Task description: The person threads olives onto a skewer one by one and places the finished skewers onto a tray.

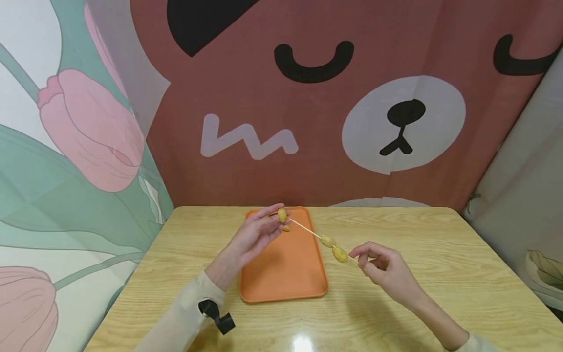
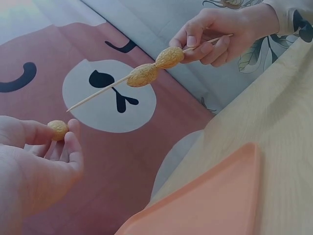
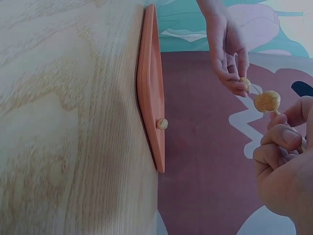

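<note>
A thin bamboo skewer (image 2: 95, 99) carries two wrinkled golden balls (image 2: 155, 66), which look like fried puffs, pushed side by side near its blunt end. My right hand (image 1: 389, 274) pinches that end between thumb and fingers. My left hand (image 1: 255, 233) holds another golden ball (image 2: 58, 130) between thumb and fingertips, over the far part of the orange tray (image 1: 286, 283). The skewer's bare point faces this ball; in the left wrist view a small gap shows between them. One more golden ball (image 3: 162, 124) lies on the tray, partly hidden by the left hand in the head view.
The tray lies on a light wooden table (image 1: 184, 274), its far end close to the table's back edge. Behind stands a printed bear curtain (image 1: 246, 171), with a tulip-patterned cloth (image 1: 92, 127) at the left. A black strap (image 1: 216, 317) hangs from the left sleeve.
</note>
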The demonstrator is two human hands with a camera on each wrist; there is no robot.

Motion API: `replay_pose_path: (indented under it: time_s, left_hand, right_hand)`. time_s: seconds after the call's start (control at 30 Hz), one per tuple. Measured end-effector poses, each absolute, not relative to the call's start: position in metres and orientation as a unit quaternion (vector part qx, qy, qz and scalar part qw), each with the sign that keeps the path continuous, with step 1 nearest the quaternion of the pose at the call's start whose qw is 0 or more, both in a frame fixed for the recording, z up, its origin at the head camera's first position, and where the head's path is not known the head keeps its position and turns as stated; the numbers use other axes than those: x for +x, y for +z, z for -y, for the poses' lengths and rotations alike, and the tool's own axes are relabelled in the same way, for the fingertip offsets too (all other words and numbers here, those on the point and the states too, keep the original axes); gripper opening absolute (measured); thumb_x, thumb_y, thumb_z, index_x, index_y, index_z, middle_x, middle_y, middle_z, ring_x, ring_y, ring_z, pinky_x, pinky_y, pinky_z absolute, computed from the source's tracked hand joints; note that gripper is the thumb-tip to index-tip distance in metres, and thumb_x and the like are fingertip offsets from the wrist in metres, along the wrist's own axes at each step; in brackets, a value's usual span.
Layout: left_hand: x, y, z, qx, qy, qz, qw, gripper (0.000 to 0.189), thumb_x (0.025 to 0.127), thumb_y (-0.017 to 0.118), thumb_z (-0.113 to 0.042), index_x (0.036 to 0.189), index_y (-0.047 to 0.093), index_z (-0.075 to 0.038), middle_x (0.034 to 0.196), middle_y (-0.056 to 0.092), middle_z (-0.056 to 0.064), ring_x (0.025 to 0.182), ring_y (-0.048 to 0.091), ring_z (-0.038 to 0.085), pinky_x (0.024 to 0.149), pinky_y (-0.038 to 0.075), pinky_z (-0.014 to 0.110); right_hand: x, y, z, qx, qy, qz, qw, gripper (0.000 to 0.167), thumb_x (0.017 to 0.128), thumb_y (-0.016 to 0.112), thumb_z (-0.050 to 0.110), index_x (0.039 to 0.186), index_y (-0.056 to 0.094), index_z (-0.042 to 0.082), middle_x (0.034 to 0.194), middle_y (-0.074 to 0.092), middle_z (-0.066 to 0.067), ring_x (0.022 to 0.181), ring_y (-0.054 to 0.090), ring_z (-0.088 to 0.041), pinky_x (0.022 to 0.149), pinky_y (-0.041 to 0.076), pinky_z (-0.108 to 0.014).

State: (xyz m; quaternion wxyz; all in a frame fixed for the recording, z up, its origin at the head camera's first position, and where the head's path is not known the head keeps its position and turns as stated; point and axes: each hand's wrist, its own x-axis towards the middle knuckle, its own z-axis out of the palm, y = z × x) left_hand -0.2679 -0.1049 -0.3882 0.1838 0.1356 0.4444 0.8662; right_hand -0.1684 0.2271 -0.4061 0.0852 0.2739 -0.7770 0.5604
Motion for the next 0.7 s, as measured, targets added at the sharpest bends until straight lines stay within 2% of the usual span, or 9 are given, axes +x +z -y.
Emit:
replay_pose_path:
  time_s: [0.17,0.3,0.5,0.7]
  left_hand:
    - [-0.2682,-0.3880,0.1045,0.132,0.861,-0.455,0.184,0.044,0.105,0.051,0.000,0.149,0.045,0.001,0.129,0.059,0.014,0.121,0.059,0.029,0.097,0.047,0.028]
    - [-0.2685,-0.3888,0.1053,0.131,0.859,-0.459,0.186,0.043,0.105,0.053,-0.002,0.148,0.048,-0.001,0.122,0.059,0.012,0.112,0.062,0.025,0.092,0.049,0.027]
    - [-0.2672,-0.3875,0.1055,0.129,0.860,-0.458,0.185,0.042,0.105,0.055,-0.005,0.146,0.047,-0.001,0.121,0.061,0.015,0.101,0.065,0.022,0.084,0.051,0.026]
    - [-0.2662,-0.3863,0.1061,0.135,0.852,-0.474,0.180,0.041,0.107,0.052,-0.007,0.147,0.047,0.003,0.123,0.060,0.013,0.104,0.063,0.022,0.084,0.050,0.024]
  right_hand:
    - [-0.1682,-0.4054,-0.2273,0.276,0.560,0.776,0.090,0.027,0.097,0.057,-0.009,0.111,0.069,0.011,0.083,0.059,-0.004,0.048,0.039,-0.008,0.041,0.035,-0.032]
    - [-0.1685,-0.4059,-0.2277,0.279,0.559,0.776,0.092,0.026,0.097,0.057,-0.010,0.111,0.069,0.009,0.082,0.059,-0.009,0.048,0.038,-0.008,0.039,0.034,-0.031]
    - [-0.1693,-0.4066,-0.2288,0.285,0.553,0.776,0.099,0.029,0.097,0.057,-0.011,0.112,0.069,0.011,0.082,0.059,-0.003,0.047,0.037,-0.008,0.039,0.034,-0.031]
    - [-0.1696,-0.4071,-0.2296,0.290,0.553,0.775,0.102,0.029,0.097,0.058,-0.011,0.113,0.069,0.011,0.084,0.059,-0.004,0.047,0.039,-0.010,0.040,0.035,-0.031]
